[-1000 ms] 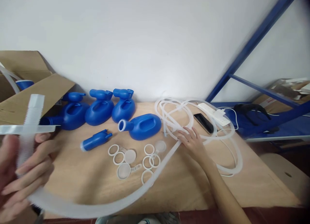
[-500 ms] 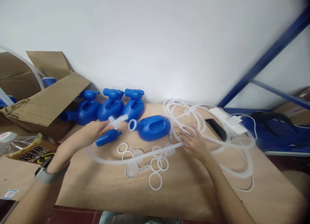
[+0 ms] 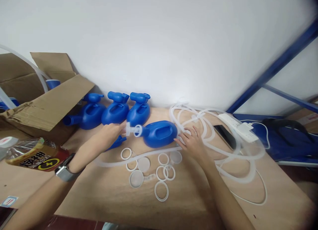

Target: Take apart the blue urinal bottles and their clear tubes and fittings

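Observation:
My left hand (image 3: 116, 134) is closed on a translucent tube connector (image 3: 128, 129), whose tip is at the white-rimmed mouth of a blue urinal bottle (image 3: 149, 142). How far the tip goes in, I cannot tell. The bottle lies on its side with its neck to the left. At its base end my right hand (image 3: 190, 140) has its fingers apart, fingertips by the bottle and over the loose hose (image 3: 146, 153). A small blue spouted part (image 3: 119, 142) lies partly hidden under my left hand. White rings (image 3: 161, 191) and translucent caps (image 3: 136, 179) lie in front.
Behind stand more blue bottles (image 3: 115, 113) with blue heads. An open cardboard box (image 3: 47, 104) and a drink bottle (image 3: 37, 153) are at left. Coiled hose (image 3: 203, 124), a phone (image 3: 225, 137) and a power strip (image 3: 236, 127) lie at right.
My left hand has moved right, bringing the connector to the bottle's mouth. My right hand has let go of the hose and shifted to the bottle's base end.

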{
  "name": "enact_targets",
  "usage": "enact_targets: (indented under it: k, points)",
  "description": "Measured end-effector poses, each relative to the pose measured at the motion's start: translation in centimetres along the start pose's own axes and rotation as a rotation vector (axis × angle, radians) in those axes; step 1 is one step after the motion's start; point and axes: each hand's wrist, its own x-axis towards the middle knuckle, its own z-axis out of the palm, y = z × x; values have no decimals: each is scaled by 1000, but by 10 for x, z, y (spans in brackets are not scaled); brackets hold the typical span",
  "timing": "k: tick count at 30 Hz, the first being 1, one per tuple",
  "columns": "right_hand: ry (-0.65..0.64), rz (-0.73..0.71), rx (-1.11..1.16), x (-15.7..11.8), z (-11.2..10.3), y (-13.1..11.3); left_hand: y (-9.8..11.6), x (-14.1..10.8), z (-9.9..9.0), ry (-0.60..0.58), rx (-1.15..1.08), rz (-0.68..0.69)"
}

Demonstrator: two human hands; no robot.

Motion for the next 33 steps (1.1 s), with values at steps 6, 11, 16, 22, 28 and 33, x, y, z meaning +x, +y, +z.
enact_targets:
  k: [6, 11, 16, 22, 28, 33]
  points:
    - [-3, -48, 85, 44, 13, -19, 5, 2, 7, -115, 197, 61]
    - [-176, -75, 357, 73, 31, -16, 11, 5, 18, -62, 298, 96]
    - [-246, -11, 514, 82, 39, -15, 20, 9, 30, -23, 281, 80]
    - [-245, -13, 522, 79, 44, -16, 8, 0, 39, 82, 169, 239]
    - [-234, -10, 567, 77, 50, -15, 4, 3, 34, 50, 64, 342]
    - [-233, -11, 568, 77, 51, -16, 4, 11, 28, -5, 23, 321]
